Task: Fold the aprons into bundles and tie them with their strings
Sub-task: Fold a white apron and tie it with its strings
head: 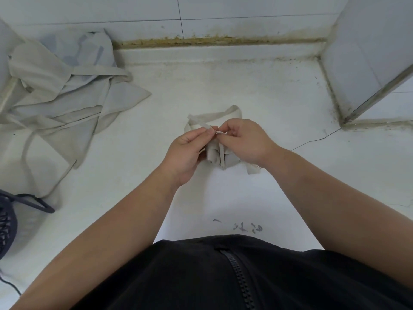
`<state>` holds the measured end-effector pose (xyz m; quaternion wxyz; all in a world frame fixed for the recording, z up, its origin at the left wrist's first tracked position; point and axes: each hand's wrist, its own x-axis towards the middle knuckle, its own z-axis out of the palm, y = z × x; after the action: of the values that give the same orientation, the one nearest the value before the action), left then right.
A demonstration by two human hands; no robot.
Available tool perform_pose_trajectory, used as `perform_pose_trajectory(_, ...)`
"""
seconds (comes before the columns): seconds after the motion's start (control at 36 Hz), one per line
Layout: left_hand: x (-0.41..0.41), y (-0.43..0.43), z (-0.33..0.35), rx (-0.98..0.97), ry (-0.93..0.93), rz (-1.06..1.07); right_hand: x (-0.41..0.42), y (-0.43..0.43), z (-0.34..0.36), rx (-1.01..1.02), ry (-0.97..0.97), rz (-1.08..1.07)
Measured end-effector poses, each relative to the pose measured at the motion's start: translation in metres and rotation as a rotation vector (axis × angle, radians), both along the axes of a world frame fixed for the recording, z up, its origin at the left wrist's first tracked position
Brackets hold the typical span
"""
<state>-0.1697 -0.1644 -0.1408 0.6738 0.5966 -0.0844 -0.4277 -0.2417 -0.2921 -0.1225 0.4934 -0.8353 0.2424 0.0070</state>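
A small rolled bundle of pale beige apron (218,154) rests on the white counter (223,86) in the middle of the view. A string (200,121) runs from its top left corner into my fingers. My left hand (187,151) pinches that string just left of the bundle. My right hand (243,142) pinches another string end right beside it, over the bundle's top. A short flat strap end (253,169) sticks out below my right wrist. My hands hide much of the bundle.
A loose heap of unfolded pale aprons (60,95) with long strings lies at the far left. A dark mesh object with a handle (9,220) sits at the left edge. Tiled walls close the back and right (366,52). A crack runs across the counter's right side.
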Motion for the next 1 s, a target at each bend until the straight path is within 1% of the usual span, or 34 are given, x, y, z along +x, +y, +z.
perform_pose_trajectory(0.08, -0.003, -0.002, 0.001, -0.03, -0.006, -0.002, 0.001, 0.001, 0.003, 0.124, -0.006, -0.056)
perform_pose_trajectory(0.14, -0.005, -0.002, 0.0, -0.048, -0.019, 0.008, 0.001, 0.001, 0.001, 0.244, -0.033, -0.087)
perform_pose_trajectory(0.22, -0.007, 0.0, -0.003, -0.069, -0.055, 0.014, -0.002, 0.002, -0.002, 0.427, -0.095, -0.194)
perform_pose_trajectory(0.28, -0.009, 0.001, -0.005, -0.076, -0.071, 0.025, -0.005, 0.004, -0.005, 0.491, -0.163, -0.277)
perform_pose_trajectory(0.33, -0.01, 0.003, -0.01, -0.072, -0.088, 0.048, -0.008, 0.009, -0.008, 0.509, -0.235, -0.361)
perform_pose_trajectory(0.47, -0.014, 0.007, -0.016, -0.073, -0.121, 0.1, -0.009, 0.017, -0.011, 0.49, -0.312, -0.494)
perform_pose_trajectory(0.61, -0.011, 0.01, -0.019, -0.056, -0.058, 0.216, -0.008, 0.022, -0.011, 0.452, -0.35, -0.515)
perform_pose_trajectory(0.72, -0.012, 0.012, -0.019, -0.062, 0.052, 0.318, -0.011, 0.022, -0.015, 0.396, -0.353, -0.538)
perform_pose_trajectory(0.78, -0.014, 0.012, -0.017, -0.073, 0.103, 0.352, -0.015, 0.02, -0.019, 0.307, -0.334, -0.534)
perform_pose_trajectory(0.89, -0.018, 0.012, -0.015, -0.12, 0.14, 0.373, -0.024, 0.022, -0.028, 0.085, -0.276, -0.396)
perform_pose_trajectory(0.94, -0.019, 0.012, -0.015, -0.138, 0.133, 0.378, -0.026, 0.023, -0.03, 0.02, -0.242, -0.371)
perform_pose_trajectory(1.0, -0.019, 0.011, -0.015, -0.129, 0.142, 0.403, -0.026, 0.022, -0.029, -0.023, -0.227, -0.39)
